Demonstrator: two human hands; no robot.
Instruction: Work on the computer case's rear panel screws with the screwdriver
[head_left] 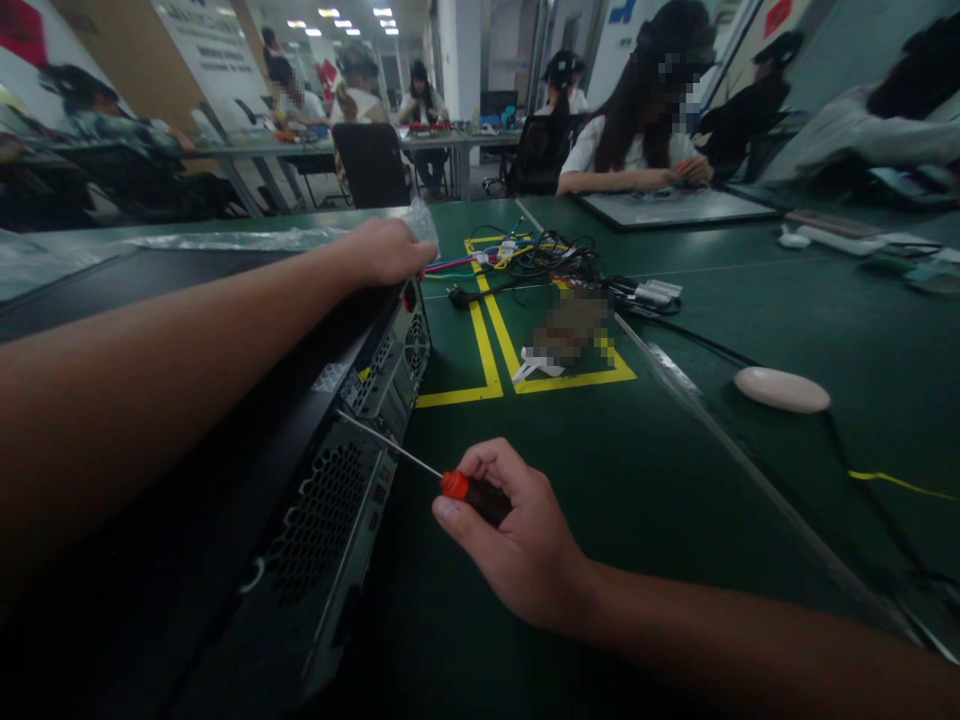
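Fingers of the right hand (525, 550) curl tight round the one screwdriver (469, 492), closed on its orange-and-black handle with the thumb laid along the underside. The thin metal shaft runs up and to the left, and its tip meets the rear panel of the single computer case (300, 560). The case lies on its side on the green table (637, 480), to the left of that hand.

Two vents show on the panel: a honeycomb grille (322, 520) close to the camera and a round fan grille (415, 345) further along. The left arm stretches across the dark upper side of the case. The left hand (386, 250) closes loosely over the far top corner, knuckles up and fingers bent over the edge, with nothing loose in it.

Just past that hand lies one clear plastic sheet (262, 240). Yellow tape lines (484, 360) mark boxes on the table, and one tangle of cables (540, 258) lies across their far end. Off to the right, well apart from the right hand, sits one pale oval mouse (781, 388), and one thin yellow wire (892, 483) lies beyond it.

Across the table a seated person (637, 130) has both hands at one flat tray (675, 208). Several more people sit at tables further back, too blurred to count.
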